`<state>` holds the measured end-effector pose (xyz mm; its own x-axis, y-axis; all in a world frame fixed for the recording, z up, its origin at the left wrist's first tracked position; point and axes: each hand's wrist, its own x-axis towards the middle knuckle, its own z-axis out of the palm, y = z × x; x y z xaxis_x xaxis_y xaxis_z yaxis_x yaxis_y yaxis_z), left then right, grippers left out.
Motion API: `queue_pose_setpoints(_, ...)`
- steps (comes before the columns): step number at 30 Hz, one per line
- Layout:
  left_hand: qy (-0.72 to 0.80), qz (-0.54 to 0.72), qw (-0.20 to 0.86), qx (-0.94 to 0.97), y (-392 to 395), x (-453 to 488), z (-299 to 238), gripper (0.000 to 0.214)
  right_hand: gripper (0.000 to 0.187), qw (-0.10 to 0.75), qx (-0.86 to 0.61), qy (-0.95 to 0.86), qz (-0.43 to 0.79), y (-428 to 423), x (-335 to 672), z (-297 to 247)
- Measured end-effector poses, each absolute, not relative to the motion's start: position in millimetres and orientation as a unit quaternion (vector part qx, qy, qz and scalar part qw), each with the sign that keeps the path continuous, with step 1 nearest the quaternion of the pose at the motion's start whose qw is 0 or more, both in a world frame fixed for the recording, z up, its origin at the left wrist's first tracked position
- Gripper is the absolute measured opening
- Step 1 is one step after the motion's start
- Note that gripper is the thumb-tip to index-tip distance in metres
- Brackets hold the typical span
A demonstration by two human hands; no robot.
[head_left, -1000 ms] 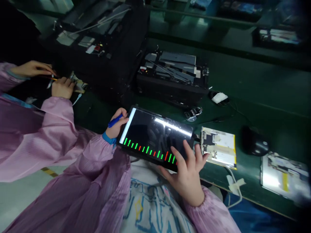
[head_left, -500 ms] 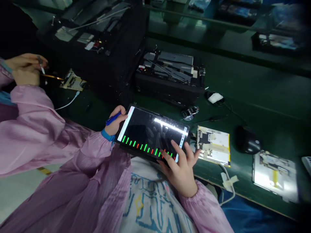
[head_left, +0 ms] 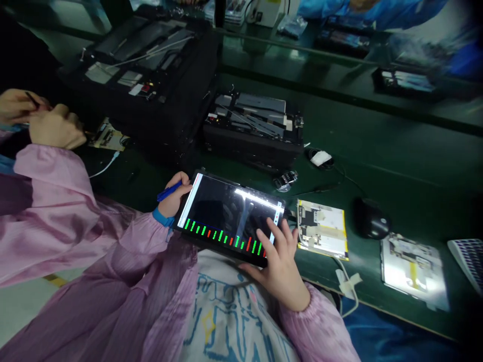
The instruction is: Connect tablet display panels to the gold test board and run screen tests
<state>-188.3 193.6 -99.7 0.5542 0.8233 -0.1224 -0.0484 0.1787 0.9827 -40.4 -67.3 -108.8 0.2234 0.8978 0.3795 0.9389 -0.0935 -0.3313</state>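
A tablet-like display [head_left: 226, 216] with a dark screen lies tilted in front of my body. Green and red marks run along its lower side, and a bright lamp reflection crosses the upper right. My left hand [head_left: 173, 196] is closed round its left edge, with a blue pen [head_left: 169, 191] also lodged between the fingers. Over the lower right corner, my right hand [head_left: 283, 269] has its fingers spread above the screen, the thumb by the bottom edge. Whether a fingertip touches the glass I cannot tell. A circuit board with a flat white panel [head_left: 324, 229] sits just right of the display.
Black stacks of screen parts [head_left: 252, 143] stand behind, with a taller stack [head_left: 151, 90] to the left. At right are a black mouse [head_left: 372, 218], a silver panel [head_left: 413, 274] and a keyboard [head_left: 468, 261]. A co-worker's hands [head_left: 56, 125] work at far left; a blue-sleeved person is across the bench.
The view has shifted, showing more of the far bench. My right index finger has lifted away from the row of marks, and the red and green marks have changed. The co-worker's hands have moved.
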Motion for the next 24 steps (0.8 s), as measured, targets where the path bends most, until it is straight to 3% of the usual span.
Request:
queue_pose_setpoints(3, 0.348, 0.323, 0.706, 0.526, 192.2, -186.3, -96.5, 0.028, 0.091, 0.297, -0.753, -0.584, -0.063, -70.4, -38.6, -116.9)
queue_pose_setpoints(12, 0.334, 0.292, 0.748, 0.493, 196.2, -188.4, -86.0, 0.032, 0.109, 0.394, -0.752, -0.505, -0.155, -70.0, -43.8, -139.7)
queue_pose_setpoints(24, 0.367, 0.267, 0.742, 0.493, 200.5, -184.2, -76.3, 0.039, 0.105, 0.409, -0.762, -0.489, -0.114, -61.0, -38.1, -138.2)
